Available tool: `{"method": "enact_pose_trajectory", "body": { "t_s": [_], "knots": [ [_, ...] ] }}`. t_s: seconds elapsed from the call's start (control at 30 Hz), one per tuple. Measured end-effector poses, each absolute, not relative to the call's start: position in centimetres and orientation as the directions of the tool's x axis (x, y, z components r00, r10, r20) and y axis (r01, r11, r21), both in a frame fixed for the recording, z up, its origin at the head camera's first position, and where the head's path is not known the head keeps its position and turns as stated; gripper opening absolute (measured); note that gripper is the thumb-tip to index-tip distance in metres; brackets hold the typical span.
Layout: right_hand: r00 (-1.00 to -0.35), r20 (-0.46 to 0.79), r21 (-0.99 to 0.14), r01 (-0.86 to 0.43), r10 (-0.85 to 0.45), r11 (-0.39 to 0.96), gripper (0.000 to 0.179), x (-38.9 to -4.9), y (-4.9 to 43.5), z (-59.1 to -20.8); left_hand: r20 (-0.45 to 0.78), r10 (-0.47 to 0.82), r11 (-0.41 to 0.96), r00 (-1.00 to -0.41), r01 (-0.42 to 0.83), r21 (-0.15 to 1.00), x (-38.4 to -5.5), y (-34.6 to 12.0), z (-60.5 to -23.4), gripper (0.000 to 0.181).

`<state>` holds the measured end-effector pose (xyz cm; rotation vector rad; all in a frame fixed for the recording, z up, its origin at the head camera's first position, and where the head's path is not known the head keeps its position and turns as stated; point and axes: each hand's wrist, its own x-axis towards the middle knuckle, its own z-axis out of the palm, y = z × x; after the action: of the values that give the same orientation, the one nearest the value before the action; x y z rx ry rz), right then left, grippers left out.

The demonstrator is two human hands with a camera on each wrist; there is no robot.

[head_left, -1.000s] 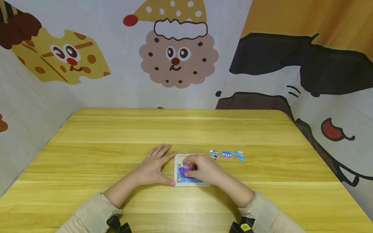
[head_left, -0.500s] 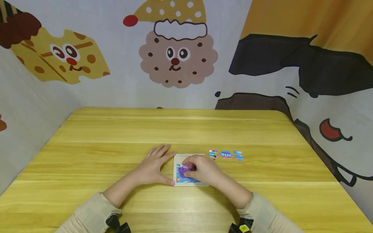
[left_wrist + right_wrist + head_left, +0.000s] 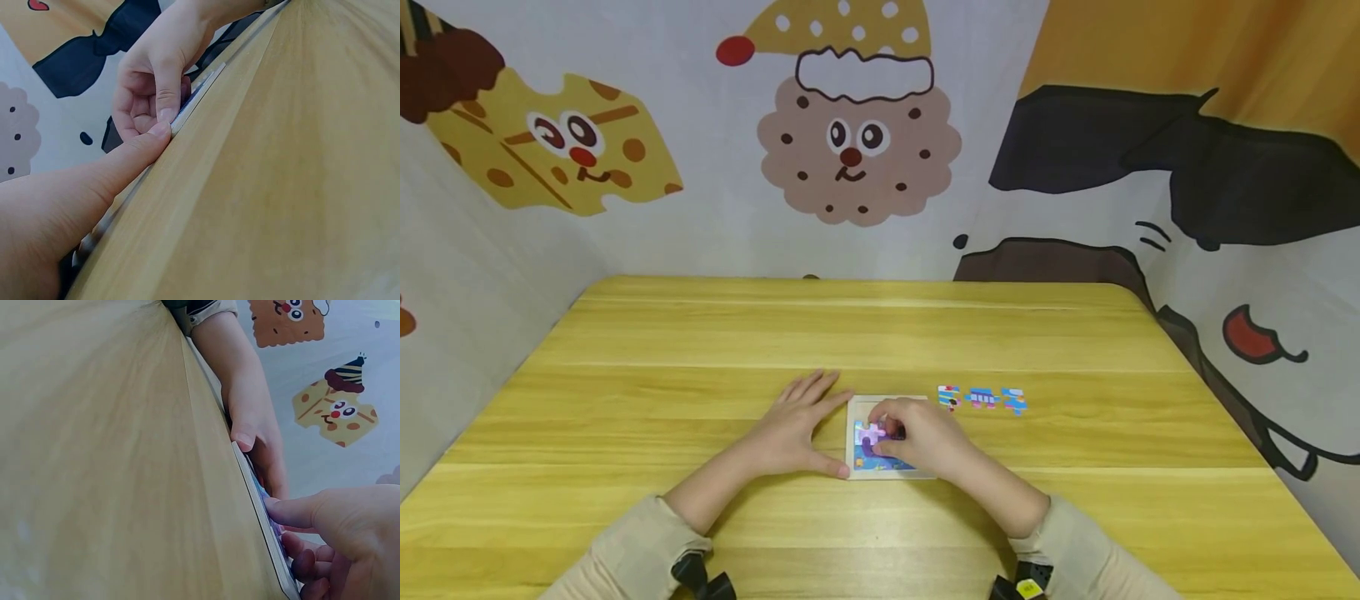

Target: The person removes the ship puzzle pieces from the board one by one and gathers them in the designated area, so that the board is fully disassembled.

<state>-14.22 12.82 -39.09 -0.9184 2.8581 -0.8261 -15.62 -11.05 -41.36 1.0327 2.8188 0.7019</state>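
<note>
In the head view, a small square puzzle board (image 3: 891,475) with a pale frame lies on the wooden table; blue and purple picture pieces fill its lower part. My left hand (image 3: 793,433) lies spread at its left side, with thumb and index finger touching the frame's edge. Over the board, my right hand (image 3: 928,433) pinches a pink-lavender puzzle piece (image 3: 868,433) between thumb and index finger, low at the board's left part. Its other fingers curl under the palm and hide the board's right side. In the right wrist view, the right thumb (image 3: 294,511) touches the board's surface.
Three loose puzzle pieces, a left one (image 3: 949,397), a middle one (image 3: 982,397) and a right one (image 3: 1015,401), lie in a row beyond the board's upper right corner. A cartoon-printed curtain (image 3: 700,242) hangs behind the table (image 3: 700,325).
The pink-lavender piece has shifted or turned under the right fingers and now shows at the board's left part. Both hands have stayed almost in place.
</note>
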Motion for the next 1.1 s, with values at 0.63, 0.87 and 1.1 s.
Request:
{"method": "enact_pose_trajectory", "body": {
  "t_s": [0.63,0.87,1.1],
  "knots": [
    [-0.81,0.241,-0.443,-0.582,-0.535,0.682,0.029,-13.54,13.1,-39.84,0.099,0.624,0.676,-0.775,0.599,0.43,-15.58,-10.98,-41.48,0.11],
    [-0.824,0.246,-0.492,-0.56,-0.511,0.667,0.021,-13.43,13.02,-39.96,0.102,0.62,0.678,-0.778,0.596,0.43,-15.54,-10.98,-41.4,0.11],
    [-0.849,0.215,-0.582,-0.509,-0.483,0.635,0.017,-13.46,12.97,-40.01,0.098,0.619,0.681,-0.779,0.594,0.428,-15.53,-11.03,-41.31,0.109]
  ]
}}
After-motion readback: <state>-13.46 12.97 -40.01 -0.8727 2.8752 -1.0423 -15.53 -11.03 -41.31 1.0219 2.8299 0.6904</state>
